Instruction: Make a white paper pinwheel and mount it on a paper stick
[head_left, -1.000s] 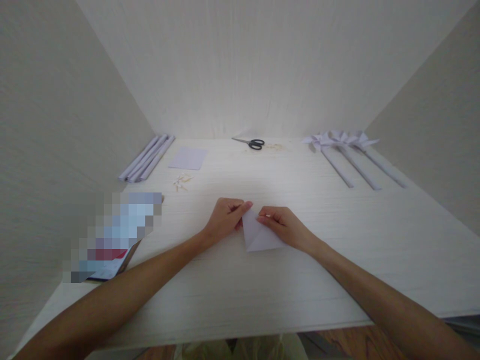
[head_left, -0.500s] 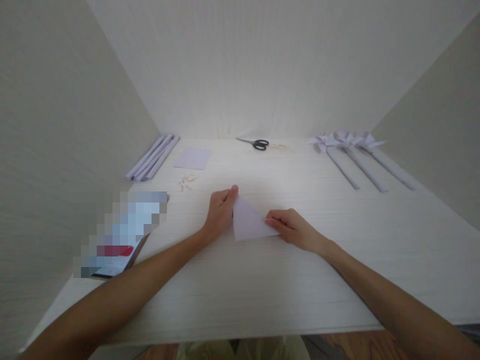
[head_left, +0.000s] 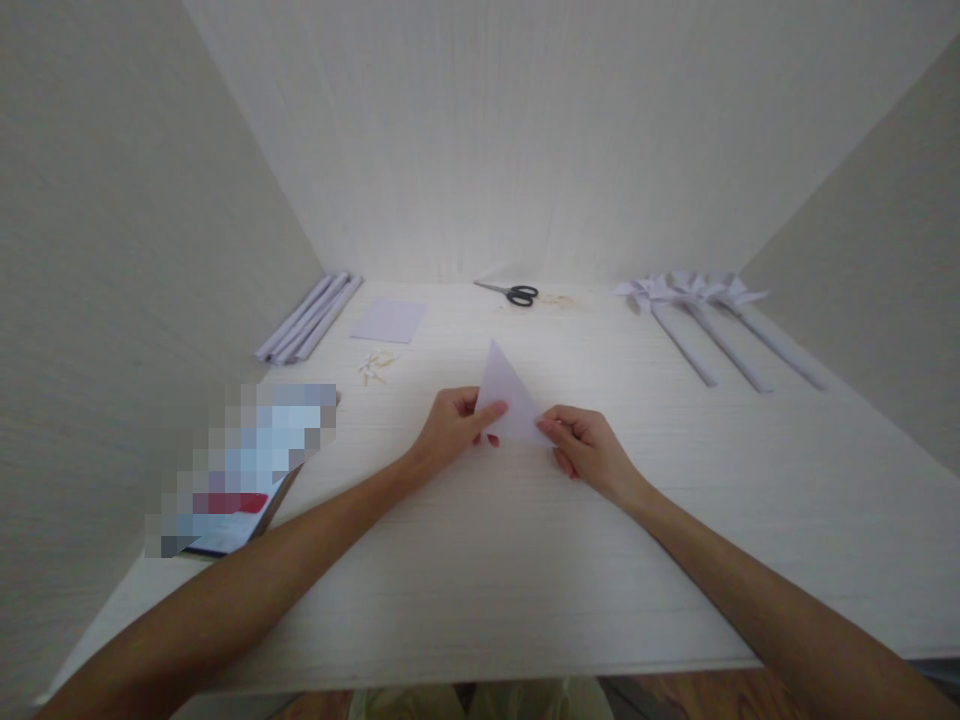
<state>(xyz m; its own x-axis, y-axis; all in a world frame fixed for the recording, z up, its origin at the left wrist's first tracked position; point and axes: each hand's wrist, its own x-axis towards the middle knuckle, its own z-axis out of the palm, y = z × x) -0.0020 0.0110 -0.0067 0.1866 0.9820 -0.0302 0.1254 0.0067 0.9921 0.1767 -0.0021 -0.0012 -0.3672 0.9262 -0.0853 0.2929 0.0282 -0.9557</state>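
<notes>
A pale lilac sheet of paper [head_left: 506, 390], folded into a triangle, is held up between my two hands over the table. My left hand [head_left: 455, 430] pinches its left edge, thumb across the front and fingers behind. At the right corner, my right hand [head_left: 589, 445] grips the paper between thumb and fingertips. The triangle's point faces away from me. Beyond my left hand lie several small cotton-swab-like sticks [head_left: 377, 366] and a flat square stack of the same pale paper [head_left: 388, 320]; how many sheets it has, I cannot tell.
Black-handled scissors [head_left: 517, 294] lie by the back wall, with tan bits [head_left: 559, 300] beside them. Several rolled paper tubes [head_left: 311, 318] rest at the back left. Three paper pinwheels on tubes [head_left: 724, 340] lie at the right. A partly blurred phone or tablet [head_left: 247, 470] is near my left forearm.
My left hand has slid down from the paper's top corner to its left edge, its thumb now over the front. The triangle has tilted upward, and my right hand has risen slightly.
</notes>
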